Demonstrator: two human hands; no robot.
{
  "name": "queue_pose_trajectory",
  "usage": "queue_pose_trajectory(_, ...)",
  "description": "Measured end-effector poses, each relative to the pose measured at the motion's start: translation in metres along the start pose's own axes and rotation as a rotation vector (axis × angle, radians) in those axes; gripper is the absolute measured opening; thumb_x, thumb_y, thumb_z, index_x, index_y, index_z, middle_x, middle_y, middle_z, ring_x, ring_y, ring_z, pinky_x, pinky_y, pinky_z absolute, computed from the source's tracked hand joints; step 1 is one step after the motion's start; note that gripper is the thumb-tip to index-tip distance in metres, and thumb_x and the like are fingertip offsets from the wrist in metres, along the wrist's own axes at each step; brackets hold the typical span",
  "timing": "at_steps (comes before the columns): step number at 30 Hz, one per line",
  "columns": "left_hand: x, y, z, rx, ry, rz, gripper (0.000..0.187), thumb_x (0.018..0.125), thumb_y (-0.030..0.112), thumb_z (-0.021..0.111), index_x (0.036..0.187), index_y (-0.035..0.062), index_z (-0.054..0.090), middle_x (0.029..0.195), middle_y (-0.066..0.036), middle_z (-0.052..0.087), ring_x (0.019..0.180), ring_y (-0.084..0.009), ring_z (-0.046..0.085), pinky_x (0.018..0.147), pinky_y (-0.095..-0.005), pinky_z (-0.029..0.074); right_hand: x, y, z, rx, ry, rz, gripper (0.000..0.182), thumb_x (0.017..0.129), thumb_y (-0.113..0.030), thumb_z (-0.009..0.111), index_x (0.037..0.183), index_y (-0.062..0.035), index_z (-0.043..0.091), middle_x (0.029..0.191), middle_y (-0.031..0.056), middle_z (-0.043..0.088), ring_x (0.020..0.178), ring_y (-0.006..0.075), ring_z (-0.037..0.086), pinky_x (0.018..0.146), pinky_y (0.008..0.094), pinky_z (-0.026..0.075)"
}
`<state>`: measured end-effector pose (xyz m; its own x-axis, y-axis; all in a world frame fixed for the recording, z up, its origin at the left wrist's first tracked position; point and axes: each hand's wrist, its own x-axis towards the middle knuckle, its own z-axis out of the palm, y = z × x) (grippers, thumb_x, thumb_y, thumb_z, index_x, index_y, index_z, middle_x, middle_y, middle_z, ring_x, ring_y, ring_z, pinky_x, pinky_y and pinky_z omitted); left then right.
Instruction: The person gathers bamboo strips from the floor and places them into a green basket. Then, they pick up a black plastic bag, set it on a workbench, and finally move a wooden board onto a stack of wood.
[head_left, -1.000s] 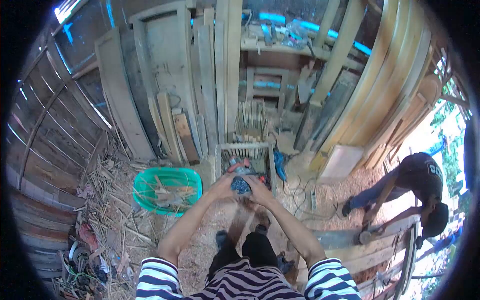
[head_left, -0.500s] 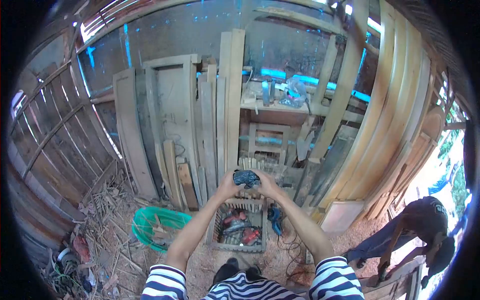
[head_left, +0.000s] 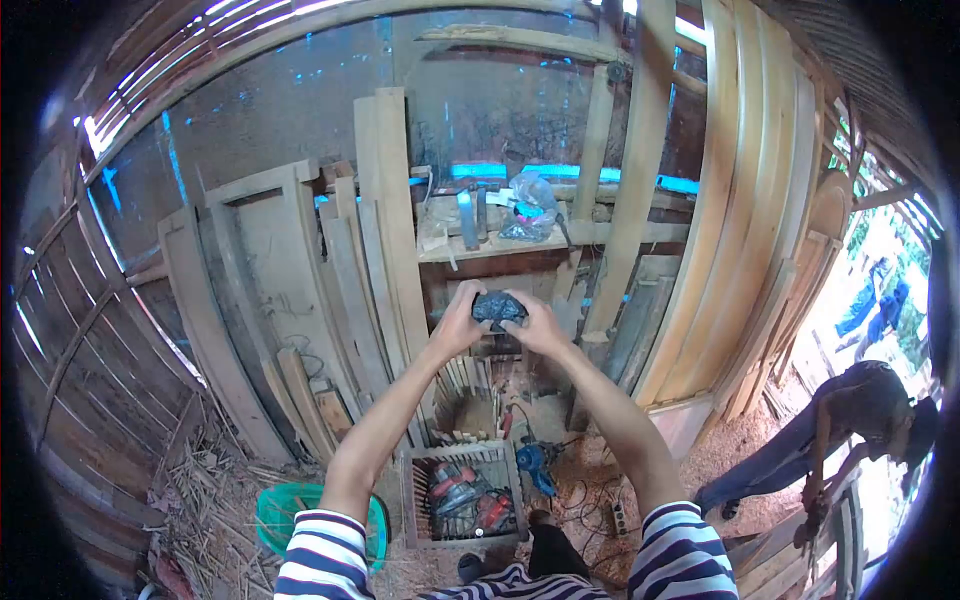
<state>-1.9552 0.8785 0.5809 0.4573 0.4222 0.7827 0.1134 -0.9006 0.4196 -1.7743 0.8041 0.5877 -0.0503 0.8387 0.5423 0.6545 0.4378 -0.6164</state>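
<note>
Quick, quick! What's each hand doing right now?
Left hand: closed against one side of a dark, crinkly bundle, holding it.
Right hand: closed against the other side, holding the same bundle.

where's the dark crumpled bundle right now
Near the centre of the head view, the dark bundle is held between the left hand and right hand, below the shelf and above the slatted crate in the picture.

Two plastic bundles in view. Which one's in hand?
The dark bundle, gripped between the left hand and right hand. The other, the clear bag, sits on the shelf with no hand on it.
</note>
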Motion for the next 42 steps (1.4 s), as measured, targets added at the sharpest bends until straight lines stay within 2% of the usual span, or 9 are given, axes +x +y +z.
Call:
queue_pose_trajectory(15,0.187,-0.205,0.113,0.204,-0.004,-0.191,0.055,0.065,0.004,0.07,0.113,0.0033,0.042,0.103,-0.023,0.053,0.1,-0.0441,0.05,0.083,-0.0447,0.043,0.232,0.209,-0.043,0.014,-0.011,-0.106,0.05,0.074,-0.011,0.067,0.12,-0.0064,0.05,0.107,0.0223,0.058,0.105,0.0396,0.055,0.087,0.044,0.044)
queue_pose_trajectory(18,0.227,-0.227,0.112,0.272,0.031,-0.227,0.053,0.066,0.002,0.068,0.112,0.0024,0.042,0.103,-0.023,0.053,0.098,-0.0445,0.051,0.082,-0.0454,0.043,0.279,0.23,-0.045,0.07,-0.036,0.071,0.044,0.075,-0.009,0.066,0.116,-0.006,0.049,0.104,0.023,0.057,0.101,0.0438,0.054,0.084,0.0466,0.044)
queue_pose_trajectory(20,0.251,-0.247,0.107,0.273,0.041,-0.179,0.057,0.066,0.002,0.068,0.117,0.0031,0.041,0.114,-0.023,0.048,0.105,-0.044,0.048,0.086,-0.0457,0.043,0.308,0.244,-0.04,0.015,0.129,-0.225,0.041,0.074,-0.006,0.065,0.112,-0.0069,0.049,0.105,0.0214,0.056,0.1,0.0434,0.052,0.084,0.047,0.043)
queue_pose_trajectory(23,0.265,-0.28,0.113,0.566,0.029,-0.165,0.053,0.069,0.009,0.07,0.114,0.0033,0.043,0.119,-0.02,0.046,0.108,-0.0407,0.046,0.089,-0.0447,0.04,0.329,0.255,-0.034,-0.334,0.187,-0.307,0.037,0.076,-0.006,0.063,0.111,-0.0077,0.051,0.107,0.0187,0.054,0.105,0.0394,0.049,0.088,0.0471,0.04)
queue_pose_trajectory(28,0.23,-0.294,0.14,0.971,-0.254,-0.34,0.053,0.084,0.03,0.057,0.132,0.0126,0.043,0.136,-0.011,0.039,0.123,-0.031,0.038,0.097,-0.0621,0.028,0.333,0.314,-0.003,-0.698,-0.233,-0.068,0.053,0.088,-0.018,0.05,0.138,-0.0257,0.037,0.139,0.0092,0.041,0.133,0.0324,0.03,0.109,0.0453,0.021)
queue_pose_trajectory(32,0.215,-0.306,0.149,0.893,-0.333,-0.362,0.048,0.09,0.03,0.045,0.134,0.0113,0.041,0.134,-0.005,0.046,0.13,-0.025,0.034,0.105,-0.0575,0.021,0.336,0.333,-0.008,-0.675,-0.349,-0.116,0.049,0.093,-0.026,0.042,0.141,-0.0252,0.031,0.144,0.0079,0.035,0.135,0.0328,0.025,0.11,0.0459,0.02)
queue_pose_trajectory(37,0.233,-0.292,0.15,0.875,-0.43,-0.528,0.053,0.086,0.027,0.051,0.134,0.0099,0.041,0.14,-0.007,0.041,0.134,-0.0254,0.029,0.106,-0.0585,0.019,0.341,0.313,-0.018,-0.707,-0.469,-0.103,0.05,0.093,-0.027,0.042,0.141,-0.0253,0.03,0.146,0.0095,0.03,0.136,0.0336,0.024,0.11,0.0488,0.017)
queue_pose_trajectory(40,0.229,-0.26,0.139,0.8,-0.278,-0.53,0.052,0.084,0.022,0.051,0.134,0.0096,0.04,0.14,-0.01,0.039,0.134,-0.0291,0.026,0.104,-0.0618,0.019,0.322,0.306,-0.015,-0.71,-0.178,-0.157,0.051,0.091,-0.027,0.046,0.141,-0.0233,0.032,0.143,0.017,0.033,0.133,0.0358,0.028,0.107,0.0561,0.017)
queue_pose_trajectory(42,0.207,-0.241,0.134,0.662,-0.018,-0.536,0.045,0.085,0.025,0.052,0.127,0.0084,0.047,0.133,-0.015,0.044,0.129,-0.0328,0.034,0.104,-0.0624,0.018,0.297,0.268,-0.024,-0.611,0.077,-0.303,0.047,0.088,-0.012,0.049,0.134,-0.01,0.041,0.133,0.0196,0.043,0.126,0.0338,0.038,0.106,0.0504,0.024)
